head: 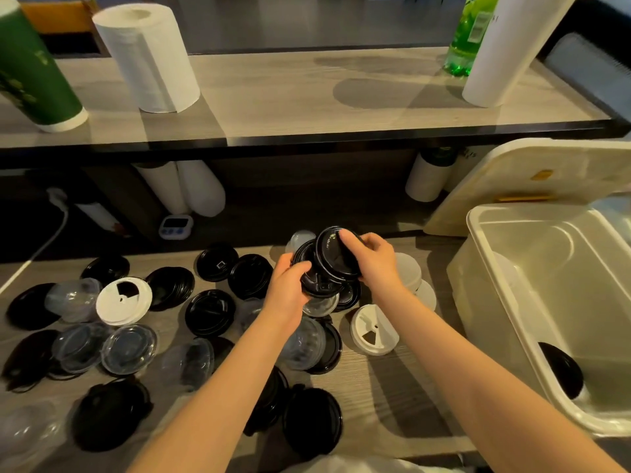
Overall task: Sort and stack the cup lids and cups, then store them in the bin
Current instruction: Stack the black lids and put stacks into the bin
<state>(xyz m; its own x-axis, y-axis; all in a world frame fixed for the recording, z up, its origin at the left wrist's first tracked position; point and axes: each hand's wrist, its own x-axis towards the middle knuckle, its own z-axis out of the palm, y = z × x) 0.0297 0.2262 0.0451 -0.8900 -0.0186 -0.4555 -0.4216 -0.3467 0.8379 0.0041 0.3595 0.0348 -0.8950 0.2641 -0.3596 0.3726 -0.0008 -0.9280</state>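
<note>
- Left grip (290, 288) holds a stack of round black plastic cup lids (319, 286) above the wooden tabletop (392, 387); right grip (379, 264) pinches another round black plastic lid (336, 256) against it.
- Lids look light, thin and slippery; hold them by the rims; the open white plastic bin (478, 308) stands near.

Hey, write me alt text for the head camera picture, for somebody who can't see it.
A person's left hand and right hand grip a stack of black cup lids above a wooden counter strewn with loose lids, black, clear and white. An open white bin stands at the right, one black lid inside.
</note>
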